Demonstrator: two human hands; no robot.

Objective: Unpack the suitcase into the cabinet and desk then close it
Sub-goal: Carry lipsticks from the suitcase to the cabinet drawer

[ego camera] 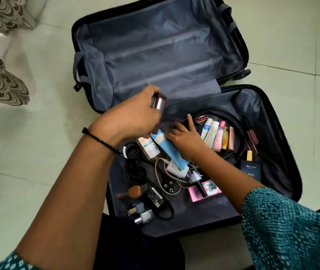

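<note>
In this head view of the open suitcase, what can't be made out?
- Dark red boxed item: mostly covered by the left hand gripping it.
- Whatever the right hand touches: motion-blurred, under its fingers.
- Navy perfume box: lower part behind the right forearm.
- Black power adapter label: too small.

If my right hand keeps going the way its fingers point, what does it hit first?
Probably the dark red item at the fingertips of the right hand, at the round toiletry pouch's rim; motion blur leaves contact unclear.
</note>
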